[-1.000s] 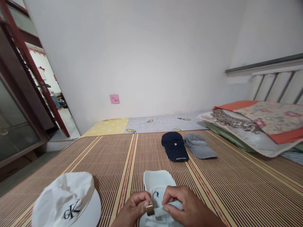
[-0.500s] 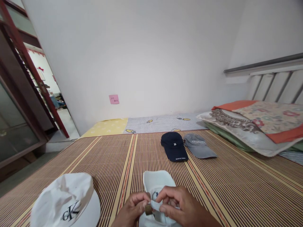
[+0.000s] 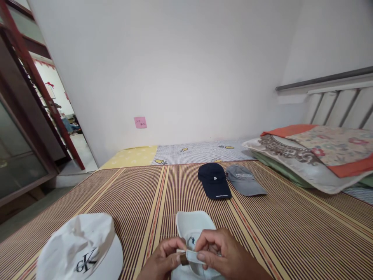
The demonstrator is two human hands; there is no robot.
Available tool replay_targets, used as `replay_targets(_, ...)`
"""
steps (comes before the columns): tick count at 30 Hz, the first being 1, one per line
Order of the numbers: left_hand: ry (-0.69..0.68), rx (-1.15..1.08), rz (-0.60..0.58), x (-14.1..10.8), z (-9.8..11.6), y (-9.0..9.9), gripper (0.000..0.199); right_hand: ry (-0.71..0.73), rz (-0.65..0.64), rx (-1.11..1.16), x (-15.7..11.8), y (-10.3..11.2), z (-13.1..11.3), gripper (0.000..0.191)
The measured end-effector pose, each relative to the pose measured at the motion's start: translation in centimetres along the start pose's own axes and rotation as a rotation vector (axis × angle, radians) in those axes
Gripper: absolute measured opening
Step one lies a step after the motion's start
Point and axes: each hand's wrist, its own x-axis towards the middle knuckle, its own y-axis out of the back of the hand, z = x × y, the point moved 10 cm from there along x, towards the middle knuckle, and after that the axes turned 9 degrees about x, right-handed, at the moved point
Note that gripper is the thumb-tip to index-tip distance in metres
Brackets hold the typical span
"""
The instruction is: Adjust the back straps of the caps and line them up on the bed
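A pale, nearly white baseball cap (image 3: 196, 222) lies in front of me with its brim pointing away and a small dark blue emblem on its crown. Between finger and thumb, my left hand (image 3: 166, 256) pinches the brass-coloured buckle (image 3: 183, 258) at the cap's back strap. My right hand (image 3: 220, 251) is closed on the pale strap (image 3: 192, 256), right beside the buckle. Strap end and buckle meet or nearly meet; whether the strap is threaded cannot be made out. To the left sits a white cap (image 3: 78, 245) with black lettering.
A navy cap (image 3: 214, 181) and a grey cap (image 3: 246, 179) lie side by side farther back on the striped mat (image 3: 140, 202). Pillows (image 3: 309, 155) are stacked at the right, near a radiator (image 3: 340, 103). A pink note (image 3: 140, 122) is on the wall.
The buckle has turned from hanging down to lying more level. My right hand's strap end now sits straighter against it. The other caps stay put.
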Motion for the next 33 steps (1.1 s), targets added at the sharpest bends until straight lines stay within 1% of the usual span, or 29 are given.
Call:
replay_targets(3,-0.02,0.005,-0.007,0.0,0.2,-0.1,0.032,-0.008,-0.008,-0.033,0.0,-0.1,-0.3,0.015)
replay_targets(7,-0.008,0.002,0.014,0.0,0.4,-0.1,0.028,-0.018,0.034,-0.01,0.0,0.4,-0.8,0.015)
replay_targets(11,-0.019,0.027,0.014,0.0,0.7,-0.1,0.03,-0.03,0.018,0.015,0.0,0.2,-0.4,0.013)
replay_targets(15,-0.01,0.042,0.01,0.1,0.7,-0.1,0.032,-0.029,0.008,-0.029,0.1,0.0,0.0,0.009)
replay_targets(22,-0.053,0.086,-0.023,0.2,1.1,-0.8,0.041,-0.011,0.013,-0.172,0.0,0.0,-0.2,0.008)
replay_targets(28,-0.046,0.161,-0.04,0.2,0.6,-0.9,0.044,0.033,-0.016,-0.256,-0.3,0.0,-1.2,0.01)
replay_targets(33,-0.043,0.167,-0.069,0.3,0.4,-1.3,0.044,0.055,-0.021,-0.277,-0.3,0.0,-1.6,0.011)
